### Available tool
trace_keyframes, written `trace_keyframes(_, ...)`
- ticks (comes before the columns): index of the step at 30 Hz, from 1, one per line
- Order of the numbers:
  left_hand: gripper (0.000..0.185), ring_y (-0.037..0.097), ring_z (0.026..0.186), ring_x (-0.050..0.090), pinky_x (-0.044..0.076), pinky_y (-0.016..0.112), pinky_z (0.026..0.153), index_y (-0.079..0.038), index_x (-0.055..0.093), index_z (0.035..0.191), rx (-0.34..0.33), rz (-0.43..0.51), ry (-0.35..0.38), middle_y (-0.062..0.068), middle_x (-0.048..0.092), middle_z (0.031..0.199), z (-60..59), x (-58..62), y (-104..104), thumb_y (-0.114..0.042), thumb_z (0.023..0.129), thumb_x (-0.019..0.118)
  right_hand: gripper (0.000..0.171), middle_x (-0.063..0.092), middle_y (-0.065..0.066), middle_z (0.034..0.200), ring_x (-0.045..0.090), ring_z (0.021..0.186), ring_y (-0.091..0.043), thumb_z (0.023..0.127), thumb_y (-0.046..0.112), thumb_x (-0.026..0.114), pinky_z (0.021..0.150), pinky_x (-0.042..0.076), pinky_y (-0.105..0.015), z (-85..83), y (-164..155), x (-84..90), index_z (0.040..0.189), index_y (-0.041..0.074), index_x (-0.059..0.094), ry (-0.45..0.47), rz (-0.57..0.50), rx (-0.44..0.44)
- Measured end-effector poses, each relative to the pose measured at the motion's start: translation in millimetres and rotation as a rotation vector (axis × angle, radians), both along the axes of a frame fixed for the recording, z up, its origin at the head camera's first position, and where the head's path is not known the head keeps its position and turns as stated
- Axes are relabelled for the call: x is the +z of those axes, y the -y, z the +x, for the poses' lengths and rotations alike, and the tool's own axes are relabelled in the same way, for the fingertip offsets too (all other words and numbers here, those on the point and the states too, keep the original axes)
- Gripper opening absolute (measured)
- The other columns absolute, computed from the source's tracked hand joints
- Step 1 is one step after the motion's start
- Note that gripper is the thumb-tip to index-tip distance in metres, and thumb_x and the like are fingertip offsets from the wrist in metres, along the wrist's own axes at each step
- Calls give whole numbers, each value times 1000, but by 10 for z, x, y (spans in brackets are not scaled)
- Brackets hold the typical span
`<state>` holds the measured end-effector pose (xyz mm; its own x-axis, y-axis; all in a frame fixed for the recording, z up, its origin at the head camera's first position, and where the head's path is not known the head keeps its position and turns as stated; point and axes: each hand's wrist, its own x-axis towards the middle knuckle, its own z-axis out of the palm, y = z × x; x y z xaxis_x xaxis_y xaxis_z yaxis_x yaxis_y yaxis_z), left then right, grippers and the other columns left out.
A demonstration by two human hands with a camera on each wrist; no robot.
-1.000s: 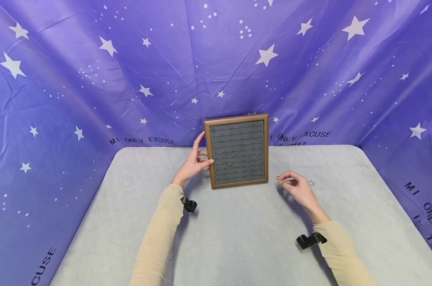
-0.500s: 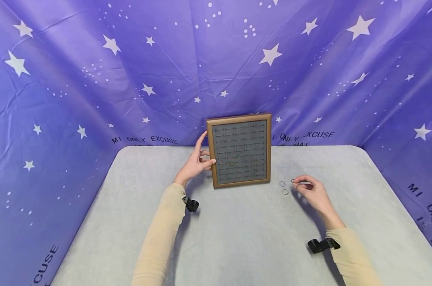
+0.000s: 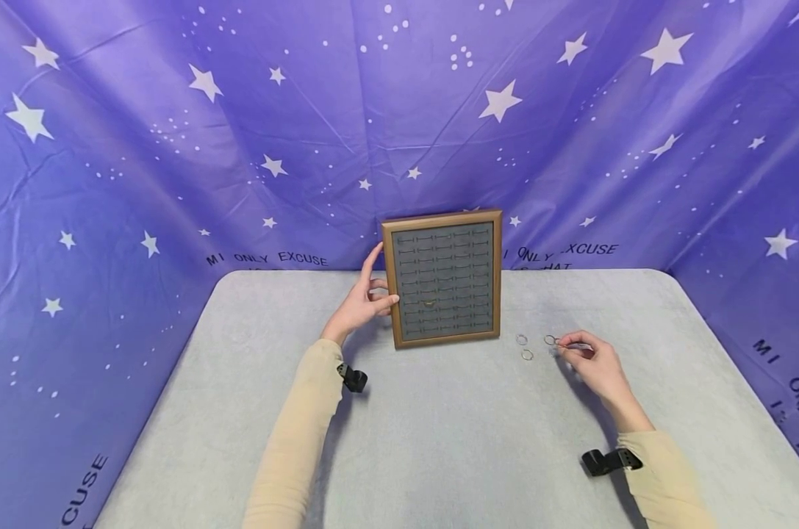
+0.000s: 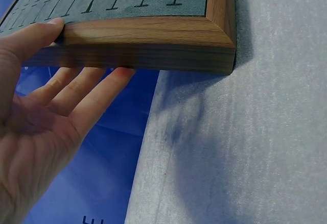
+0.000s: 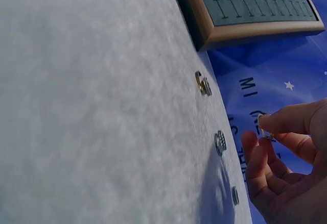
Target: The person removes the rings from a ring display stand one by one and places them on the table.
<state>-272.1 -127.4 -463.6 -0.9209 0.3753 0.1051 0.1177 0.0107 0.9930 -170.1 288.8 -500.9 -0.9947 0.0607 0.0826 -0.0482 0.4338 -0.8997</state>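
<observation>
A wooden-framed ring display board (image 3: 442, 279) with rows of dark slots stands tilted near the table's back edge. One gold ring (image 3: 428, 303) sits in a slot low on it. My left hand (image 3: 361, 307) holds the frame's left side, its thumb (image 4: 36, 38) on the front edge and fingers against the side or back. To the board's right, my right hand (image 3: 597, 365) pinches a gold ring (image 5: 262, 126) between thumb and fingertips, above the table. Left of that hand, a silvery ring (image 3: 521, 339) and a gold-toned ring (image 3: 528, 355) lie on the table.
The right wrist view has two silvery rings, one nearer (image 5: 219, 142) and one farther along (image 5: 235, 195), on the grey table (image 3: 439, 441). A purple star-printed cloth (image 3: 320, 132) hangs behind and at both sides. Each wrist wears a black camera (image 3: 354, 378).
My right hand has moved to the right and slightly nearer, still pinching the ring, uncovering the two rings beside the board. My left hand keeps its hold on the frame.
</observation>
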Motion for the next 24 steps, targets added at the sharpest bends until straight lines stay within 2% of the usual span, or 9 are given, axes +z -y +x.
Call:
trace_keyframes(4, 103, 32, 77, 66, 56, 50, 71, -45, 4, 153, -13, 8, 18, 24, 57, 106, 37, 69, 4, 10, 89, 62, 15, 68, -20, 93, 59, 62, -6, 89, 1, 66, 44, 45, -23, 21, -48, -21, 100, -8, 63, -21, 64, -25)
trace_keyframes(9, 102, 35, 77, 65, 55, 55, 74, -39, 3, 155, -23, 7, 23, 22, 56, 103, 120, 200, -2, 10, 89, 62, 12, 68, -17, 91, 59, 69, 1, 88, 0, 67, 49, 45, -18, 37, -106, -39, 97, -6, 65, -65, 126, -36)
trace_keyframes(11, 101, 35, 76, 65, 54, 56, 74, -39, 3, 155, -22, 7, 23, 21, 56, 103, 133, 213, -3, 10, 89, 62, 11, 68, -12, 90, 58, 70, 4, 87, -2, 67, 50, 45, -17, 41, -130, -43, 97, -7, 65, -83, 124, -36)
trace_keyframes(15, 101, 34, 76, 65, 55, 54, 74, -40, 4, 155, -20, 4, 23, 23, 55, 104, 139, 220, -1, 10, 89, 62, 10, 66, 8, 87, 57, 69, 6, 85, -4, 66, 50, 45, -16, 41, -192, -54, 94, -8, 66, -102, 123, -51)
trace_keyframes(18, 100, 34, 76, 65, 55, 54, 74, -40, 4, 155, -21, 4, 29, 26, 54, 106, 132, 219, 0, 9, 89, 61, 8, 63, 16, 82, 56, 66, 5, 84, -3, 67, 48, 44, -17, 31, -252, -61, 91, -6, 66, -98, 141, -68)
trace_keyframes(21, 101, 35, 77, 65, 54, 57, 75, -39, 3, 155, -24, 8, 34, 26, 54, 106, 128, 220, 2, 10, 89, 61, 8, 63, 12, 79, 55, 64, 4, 84, -2, 68, 48, 44, -17, 21, -316, -65, 91, -5, 66, -90, 186, -71)
trace_keyframes(24, 101, 35, 76, 65, 52, 59, 76, -41, 3, 155, -23, 9, 41, 25, 55, 106, 99, 177, 5, 9, 89, 61, 8, 66, 0, 78, 53, 64, 3, 84, -1, 67, 50, 43, -17, 11, -372, -64, 92, -5, 66, -91, 251, -56)
